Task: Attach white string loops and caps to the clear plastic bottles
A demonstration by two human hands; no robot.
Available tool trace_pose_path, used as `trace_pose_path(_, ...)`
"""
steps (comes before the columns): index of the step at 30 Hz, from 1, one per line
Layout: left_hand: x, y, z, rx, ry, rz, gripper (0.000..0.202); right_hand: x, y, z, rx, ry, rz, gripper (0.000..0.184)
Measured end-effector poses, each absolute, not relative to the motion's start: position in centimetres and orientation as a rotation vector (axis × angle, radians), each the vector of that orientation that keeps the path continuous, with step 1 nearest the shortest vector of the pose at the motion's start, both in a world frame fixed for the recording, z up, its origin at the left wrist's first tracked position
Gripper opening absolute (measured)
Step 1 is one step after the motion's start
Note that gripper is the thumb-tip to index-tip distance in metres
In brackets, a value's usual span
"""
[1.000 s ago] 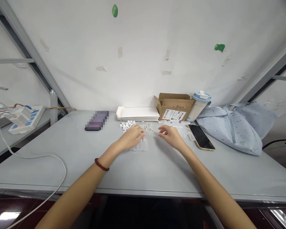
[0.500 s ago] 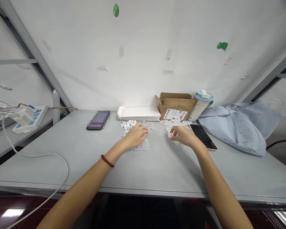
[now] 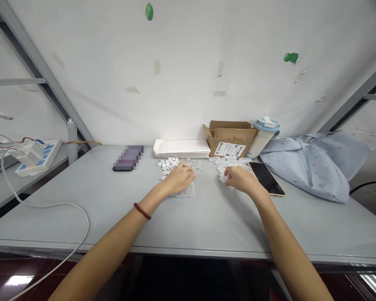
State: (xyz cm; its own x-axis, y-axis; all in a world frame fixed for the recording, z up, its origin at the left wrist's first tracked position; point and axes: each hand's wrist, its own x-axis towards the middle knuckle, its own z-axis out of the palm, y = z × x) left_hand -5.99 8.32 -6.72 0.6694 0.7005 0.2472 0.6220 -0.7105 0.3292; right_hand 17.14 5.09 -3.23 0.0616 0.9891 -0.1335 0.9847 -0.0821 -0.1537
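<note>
My left hand [image 3: 178,179], with a red bead bracelet on its wrist, rests palm down with curled fingers on a row of small clear plastic tubes [image 3: 188,192] and beside a tangle of white strings [image 3: 194,166]. Just behind it lies a cluster of small white caps [image 3: 167,163]. My right hand [image 3: 240,179] lies fingers curled over a heap of clear plastic tubes [image 3: 225,167] in front of the cardboard box [image 3: 230,138]. What its fingers hold is hidden.
On the grey table [image 3: 188,217] lie a dark phone [image 3: 128,158], a stack of white trays [image 3: 181,148], a lidded cup [image 3: 263,136], a second phone [image 3: 267,179] and a pale blue cloth [image 3: 313,165]. A power strip [image 3: 34,154] with a white cable sits at left.
My right hand has moved right from the table's middle onto the heap of tubes near the box and closed over it. My left hand has stayed on the row of tubes.
</note>
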Motion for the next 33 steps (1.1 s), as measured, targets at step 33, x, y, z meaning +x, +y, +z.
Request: trace_pose_path(33,-7.4,8.3,-3.8,1.77,0.915,0.947,0.036,15.4,5.0,-4.9,-1.663,-2.152,0.055,0.019)
